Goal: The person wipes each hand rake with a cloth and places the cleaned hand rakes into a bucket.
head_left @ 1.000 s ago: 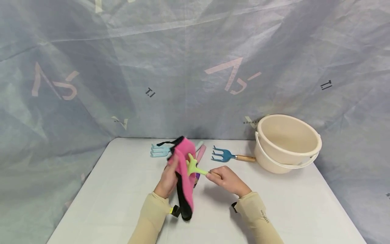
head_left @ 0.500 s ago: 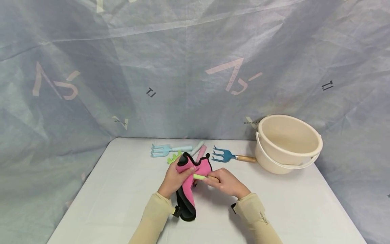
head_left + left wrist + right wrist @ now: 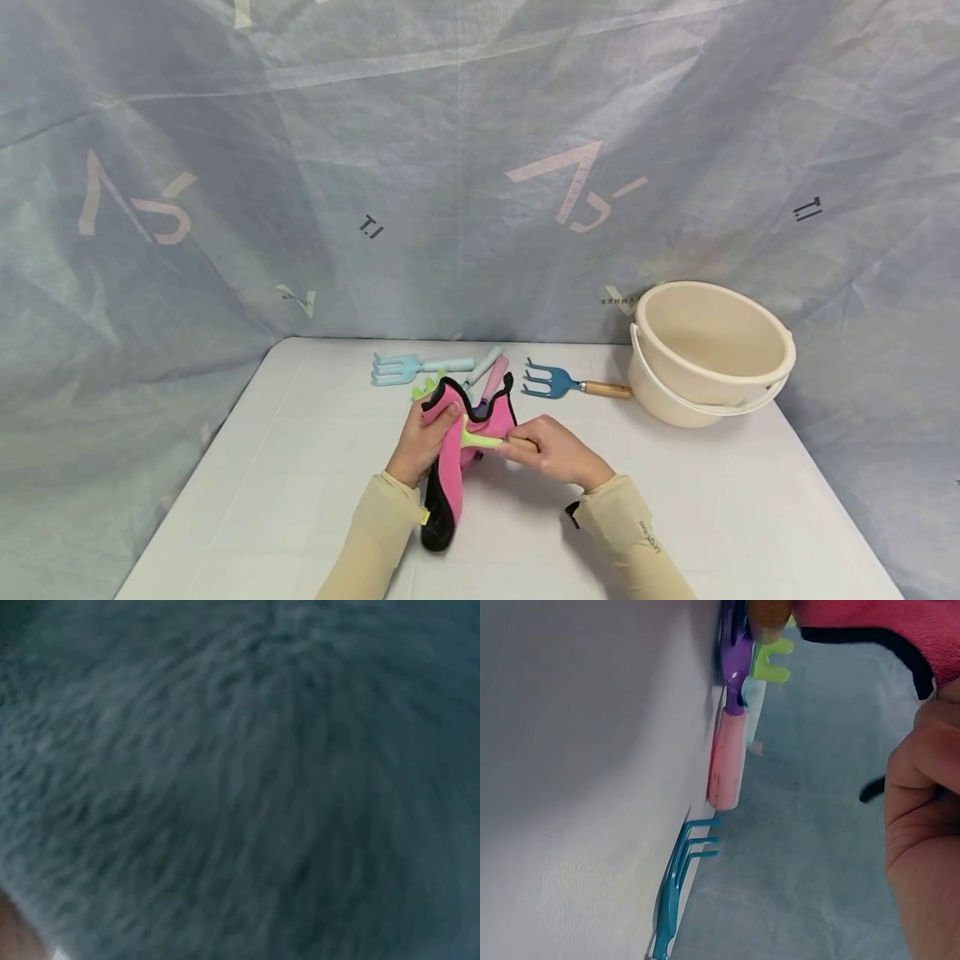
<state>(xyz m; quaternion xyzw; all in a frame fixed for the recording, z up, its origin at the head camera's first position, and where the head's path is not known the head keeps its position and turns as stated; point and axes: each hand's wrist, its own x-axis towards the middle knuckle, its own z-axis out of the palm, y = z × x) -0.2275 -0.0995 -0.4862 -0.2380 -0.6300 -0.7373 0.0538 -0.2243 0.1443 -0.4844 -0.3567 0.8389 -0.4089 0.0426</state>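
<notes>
My left hand [image 3: 416, 442] grips a pink fleece cloth with black trim [image 3: 448, 467] just above the white table [image 3: 300, 467]. The cloth hangs down past my left wrist. My right hand [image 3: 555, 454] pinches the handle of a lime-green hand rake [image 3: 480, 438], whose head is pushed into the cloth's folds. Green tines [image 3: 427, 387] show at the cloth's far left edge. In the right wrist view I see my right hand [image 3: 922, 825], the pink cloth [image 3: 885, 619] and the green tines [image 3: 771, 660]. Blurred dark fabric fills the left wrist view.
Behind the cloth lie a pale blue rake [image 3: 408, 367], a pale teal handle [image 3: 482, 365] and a purple tool with a pink handle [image 3: 495, 377]. A blue fork with a wooden handle [image 3: 562, 385] lies beside a cream bucket [image 3: 712, 392] at the right. A grey sheet hangs behind.
The cloth came down from its raised position. The green rake went from in front of it into its folds. In the last half second the hanging end swung slightly left.
</notes>
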